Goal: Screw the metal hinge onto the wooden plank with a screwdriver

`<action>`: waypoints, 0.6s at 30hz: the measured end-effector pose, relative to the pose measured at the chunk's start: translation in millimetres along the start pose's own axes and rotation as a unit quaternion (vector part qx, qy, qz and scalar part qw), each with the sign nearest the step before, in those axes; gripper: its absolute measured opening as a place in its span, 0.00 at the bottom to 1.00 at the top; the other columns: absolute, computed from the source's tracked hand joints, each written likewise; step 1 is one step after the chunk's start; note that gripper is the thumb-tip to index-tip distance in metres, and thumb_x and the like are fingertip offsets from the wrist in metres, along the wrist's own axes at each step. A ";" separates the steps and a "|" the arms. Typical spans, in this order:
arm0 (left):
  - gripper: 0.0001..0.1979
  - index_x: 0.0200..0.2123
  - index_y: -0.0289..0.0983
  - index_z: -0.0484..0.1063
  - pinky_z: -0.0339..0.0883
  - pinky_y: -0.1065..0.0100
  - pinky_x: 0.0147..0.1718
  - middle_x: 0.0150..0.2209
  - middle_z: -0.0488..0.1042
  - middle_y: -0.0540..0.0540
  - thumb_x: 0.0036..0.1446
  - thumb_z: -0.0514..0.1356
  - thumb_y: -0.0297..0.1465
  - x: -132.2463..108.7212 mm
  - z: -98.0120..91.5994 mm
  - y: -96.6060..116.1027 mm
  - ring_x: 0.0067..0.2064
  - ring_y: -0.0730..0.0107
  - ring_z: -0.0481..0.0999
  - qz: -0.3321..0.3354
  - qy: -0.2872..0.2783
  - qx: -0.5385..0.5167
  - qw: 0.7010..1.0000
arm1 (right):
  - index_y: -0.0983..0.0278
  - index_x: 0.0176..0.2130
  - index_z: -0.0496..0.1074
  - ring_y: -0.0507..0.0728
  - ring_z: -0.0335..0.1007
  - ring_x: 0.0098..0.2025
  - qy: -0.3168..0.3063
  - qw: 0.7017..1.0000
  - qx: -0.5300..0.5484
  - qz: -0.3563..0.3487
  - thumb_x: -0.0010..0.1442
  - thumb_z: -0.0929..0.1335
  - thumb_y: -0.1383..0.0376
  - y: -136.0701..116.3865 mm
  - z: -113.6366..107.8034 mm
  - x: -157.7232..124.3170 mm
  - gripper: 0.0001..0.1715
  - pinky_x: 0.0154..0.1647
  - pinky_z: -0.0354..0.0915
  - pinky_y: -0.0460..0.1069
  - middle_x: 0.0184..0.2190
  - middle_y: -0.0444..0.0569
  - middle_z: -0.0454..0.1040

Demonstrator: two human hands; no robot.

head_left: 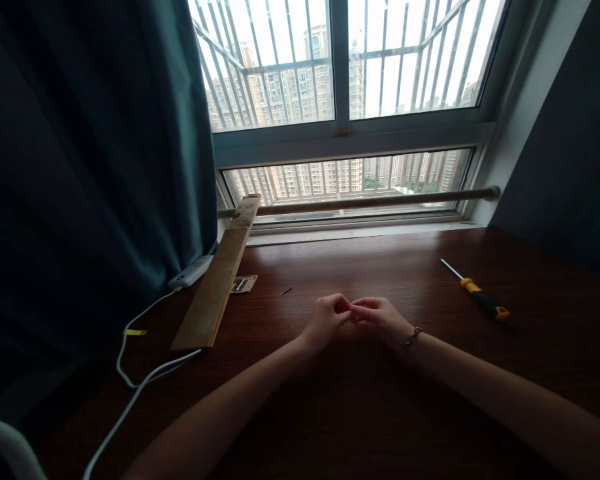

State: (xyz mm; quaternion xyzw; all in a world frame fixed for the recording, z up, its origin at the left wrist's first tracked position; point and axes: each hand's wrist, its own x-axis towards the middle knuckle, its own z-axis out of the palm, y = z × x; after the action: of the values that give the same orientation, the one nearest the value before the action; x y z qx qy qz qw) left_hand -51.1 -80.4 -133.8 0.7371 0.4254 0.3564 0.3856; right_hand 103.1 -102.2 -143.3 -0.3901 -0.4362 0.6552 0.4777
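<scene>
My left hand [327, 319] and my right hand [380, 317] meet fingertip to fingertip above the dark wooden table. Both are closed in a pinch; whatever they hold, if anything, is too small to make out. A bracelet circles my right wrist. Just left of my hands a small screw [286, 291] lies on the tabletop. Off to the right rests a screwdriver [480, 295] with a yellow and black handle, its metal shaft pointing toward the window.
A long wooden board [217, 287] leans at the left, its far end on the window rail [380, 201]. Under its edge sits a small card [245, 284]. A white power strip [193, 272] with a cable [125, 407] lies beside the blue curtain [180, 167].
</scene>
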 end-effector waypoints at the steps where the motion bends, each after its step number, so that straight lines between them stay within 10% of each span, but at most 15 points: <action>1: 0.09 0.26 0.35 0.69 0.59 0.73 0.26 0.23 0.70 0.50 0.45 0.62 0.35 -3.0 2.2 -0.2 0.26 0.75 0.67 0.016 0.019 0.033 0.999 | 0.70 0.30 0.74 0.49 0.69 0.27 0.005 1.000 -0.005 0.007 0.42 0.75 0.61 1.2 1.0 -2.0 0.17 0.28 0.66 0.42 0.24 0.47 0.73; 8: 0.14 0.33 0.37 0.67 0.60 0.74 0.25 0.24 0.71 0.53 0.42 0.65 0.34 4.4 -15.9 -1.3 0.26 0.74 0.68 0.039 -0.010 0.106 0.994 | 0.70 0.26 0.74 0.52 0.70 0.25 0.062 0.998 -0.020 0.002 0.40 0.75 0.63 4.7 -4.0 3.8 0.14 0.27 0.68 0.44 0.22 0.49 0.74; 18: 0.14 0.26 0.33 0.72 0.62 0.71 0.30 0.30 0.74 0.44 0.35 0.69 0.34 42.9 -121.2 -54.2 0.33 0.66 0.72 -0.119 0.060 0.403 0.906 | 0.67 0.26 0.70 0.49 0.69 0.22 0.124 0.992 0.008 -0.027 0.36 0.73 0.69 3.5 -12.8 13.4 0.12 0.23 0.67 0.42 0.22 0.46 0.74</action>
State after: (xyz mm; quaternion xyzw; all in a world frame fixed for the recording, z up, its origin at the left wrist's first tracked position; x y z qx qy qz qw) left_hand -157.2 8.9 -118.2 0.7508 0.6395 0.1503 0.0691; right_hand 110.8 -87.2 -151.9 -0.4526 -0.3786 0.5924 0.5486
